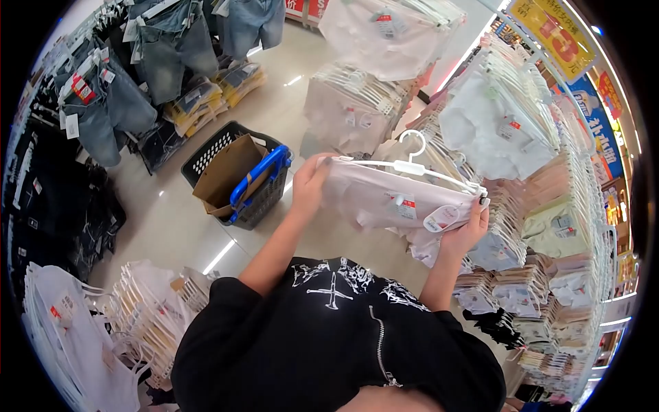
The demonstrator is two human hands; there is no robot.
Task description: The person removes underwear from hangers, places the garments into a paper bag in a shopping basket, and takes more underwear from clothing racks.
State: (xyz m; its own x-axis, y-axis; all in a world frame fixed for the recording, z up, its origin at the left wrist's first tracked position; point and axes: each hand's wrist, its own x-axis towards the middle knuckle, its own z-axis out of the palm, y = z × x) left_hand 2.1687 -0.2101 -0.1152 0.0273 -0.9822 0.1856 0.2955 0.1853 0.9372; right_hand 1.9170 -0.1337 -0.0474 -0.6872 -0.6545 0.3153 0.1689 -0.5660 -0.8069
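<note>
A pale pink pair of underpants [371, 196] hangs stretched on a white plastic hanger [410, 167], its hook pointing up and away from me. Tags with red and white print are on the front of the fabric. My left hand [313, 180] is closed on the left end of the waistband and hanger. At the opposite end, my right hand [468, 225] grips the fabric by the hanger's clip, beside an oval tag [441, 218]. Behind the pair are more underpants [504, 130] on white hangers, apart from my fingers.
A black shopping basket [264, 206] with blue handles stands on the floor at left, holding an open cardboard box [223, 182]. Denim shorts [113, 113] hang at upper left, white camisoles [75, 329] at lower left. A wire rack [597, 226] of underwear lines the right side.
</note>
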